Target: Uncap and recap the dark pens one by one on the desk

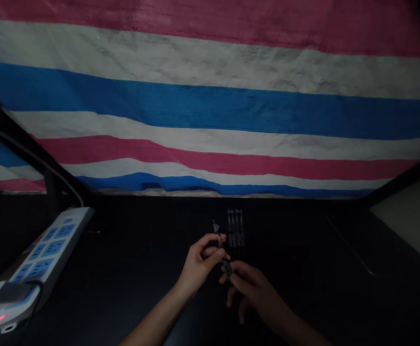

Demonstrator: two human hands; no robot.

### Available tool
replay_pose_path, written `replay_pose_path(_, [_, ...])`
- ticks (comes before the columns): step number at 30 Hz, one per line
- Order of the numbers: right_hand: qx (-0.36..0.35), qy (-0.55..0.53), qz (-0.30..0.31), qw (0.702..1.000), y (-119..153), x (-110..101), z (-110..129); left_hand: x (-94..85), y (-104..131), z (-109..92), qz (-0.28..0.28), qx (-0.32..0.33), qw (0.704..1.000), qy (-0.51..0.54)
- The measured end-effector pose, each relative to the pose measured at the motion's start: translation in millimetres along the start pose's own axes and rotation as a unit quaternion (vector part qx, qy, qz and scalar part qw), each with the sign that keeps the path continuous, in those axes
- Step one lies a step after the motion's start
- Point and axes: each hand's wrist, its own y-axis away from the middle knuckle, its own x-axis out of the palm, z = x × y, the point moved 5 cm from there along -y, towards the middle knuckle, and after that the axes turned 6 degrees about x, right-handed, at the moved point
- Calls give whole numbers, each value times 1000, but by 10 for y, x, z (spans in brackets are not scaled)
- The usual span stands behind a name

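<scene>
A slim, pen-like object (226, 267) with a dark lower part and a clearer, thin-tipped upper end is held tilted between both hands. My left hand (203, 260) pinches its middle between thumb and fingers. The thumb and index finger of my right hand (248, 286) close on its dark lower end, with the other fingers loosely curled below. Just beyond the hands, several similar slim dark pieces (236, 228) lie side by side on the black table (141, 269). Dim light hides the fine details of the object.
A white power strip (64, 235) with blue-tinted sockets lies at the left, with a plug and a red light at its near end. Striped red, white and blue sheeting (210, 108) hangs behind the table. A dark flat panel with a rounded edge (372, 259) is at the right.
</scene>
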Motion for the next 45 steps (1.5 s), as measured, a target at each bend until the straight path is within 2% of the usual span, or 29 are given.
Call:
replay_pose_path(5, [-57, 33, -51, 997, -1, -85, 75, -45, -31, -50, 0, 46, 999, -13])
replay_pose_path(8, [-67, 45, -66, 995, -8, -115, 86, -38, -34, -67, 15, 53, 998, -23])
replay_pose_path(22, [-66, 64, -65, 994, 19, -75, 150, -34, -23, -92, 10, 30, 999, -23])
replay_pose_path(27, [-65, 67, -61, 994, 5, -92, 126, -58, -27, -102, -12, 20, 999, -29])
replay_pose_path(33, [-63, 66, -66, 994, 16, -86, 136, -77, -32, -120, -34, 22, 999, -31])
replay_pose_path(45, [-70, 78, -80, 991, 12, -71, 124, -96, -57, -113, -31, 27, 999, -26])
